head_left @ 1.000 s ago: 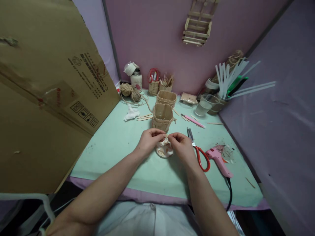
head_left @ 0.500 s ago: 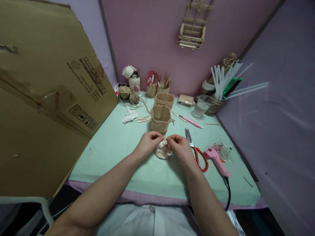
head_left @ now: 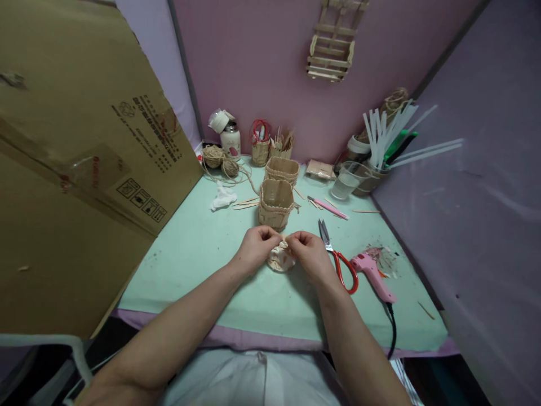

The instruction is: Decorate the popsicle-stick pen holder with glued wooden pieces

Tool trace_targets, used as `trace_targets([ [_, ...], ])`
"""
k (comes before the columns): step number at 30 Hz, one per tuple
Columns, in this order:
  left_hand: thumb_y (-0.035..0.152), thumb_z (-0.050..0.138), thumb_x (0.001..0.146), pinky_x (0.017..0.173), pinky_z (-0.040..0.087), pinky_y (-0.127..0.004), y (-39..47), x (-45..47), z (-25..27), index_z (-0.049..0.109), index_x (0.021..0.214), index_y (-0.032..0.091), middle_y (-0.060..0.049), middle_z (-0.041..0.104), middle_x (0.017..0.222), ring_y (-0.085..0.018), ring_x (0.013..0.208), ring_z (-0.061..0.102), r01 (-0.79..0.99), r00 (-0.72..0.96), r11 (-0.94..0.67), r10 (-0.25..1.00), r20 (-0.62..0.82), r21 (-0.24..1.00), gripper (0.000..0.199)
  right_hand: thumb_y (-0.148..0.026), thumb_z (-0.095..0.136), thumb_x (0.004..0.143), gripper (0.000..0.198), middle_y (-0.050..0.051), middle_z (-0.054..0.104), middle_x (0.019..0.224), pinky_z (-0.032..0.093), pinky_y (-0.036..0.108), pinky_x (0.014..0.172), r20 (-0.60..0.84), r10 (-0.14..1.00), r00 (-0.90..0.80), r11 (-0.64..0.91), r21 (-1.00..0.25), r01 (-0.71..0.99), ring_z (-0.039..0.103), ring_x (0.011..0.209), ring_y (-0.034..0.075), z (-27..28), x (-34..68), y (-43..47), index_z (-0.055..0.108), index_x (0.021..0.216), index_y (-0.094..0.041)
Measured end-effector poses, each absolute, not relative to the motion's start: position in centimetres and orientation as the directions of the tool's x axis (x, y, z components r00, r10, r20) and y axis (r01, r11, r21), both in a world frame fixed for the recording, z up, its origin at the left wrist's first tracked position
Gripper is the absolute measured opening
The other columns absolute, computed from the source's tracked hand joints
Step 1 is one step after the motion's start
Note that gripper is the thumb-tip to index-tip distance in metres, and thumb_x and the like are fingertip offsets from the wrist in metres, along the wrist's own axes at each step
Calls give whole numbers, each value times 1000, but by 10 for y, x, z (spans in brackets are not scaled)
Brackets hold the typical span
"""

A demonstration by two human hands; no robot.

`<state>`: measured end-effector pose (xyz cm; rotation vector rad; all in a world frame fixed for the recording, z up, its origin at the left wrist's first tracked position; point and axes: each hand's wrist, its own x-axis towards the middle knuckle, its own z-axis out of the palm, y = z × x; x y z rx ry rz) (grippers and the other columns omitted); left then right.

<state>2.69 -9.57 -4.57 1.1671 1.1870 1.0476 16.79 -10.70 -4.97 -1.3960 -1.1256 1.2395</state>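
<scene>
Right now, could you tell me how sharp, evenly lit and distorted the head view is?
Head view: dim, soft light without glare; wide-angle bending at the edges stretches the cardboard sheet; both hands, left hand and right hand, and the small pale piece between them are reasonably sharp.

Matt pale-green mat point(head_left: 198, 248) covers the table. The near stick basket point(head_left: 276, 203) looks like rough wood bound with coarse twine. Scissors point(head_left: 338, 259) pair glossy red plastic handles with metal blades; the glue gun point(head_left: 374, 276) is smooth pink plastic.
</scene>
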Motion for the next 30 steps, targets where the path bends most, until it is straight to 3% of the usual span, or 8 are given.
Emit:
trace_targets([
  [30,23,60,61,56,36,-23,-96,27,-43,62,61,14,1,59,59,-11,57,49,-10,140,158,978,-155,987,10,-26,60,65,9,-4,51,52,30,23,48,-185,983,20,-184,-982,-33,41,49,9,-54,170,-105,59,62,-17],
])
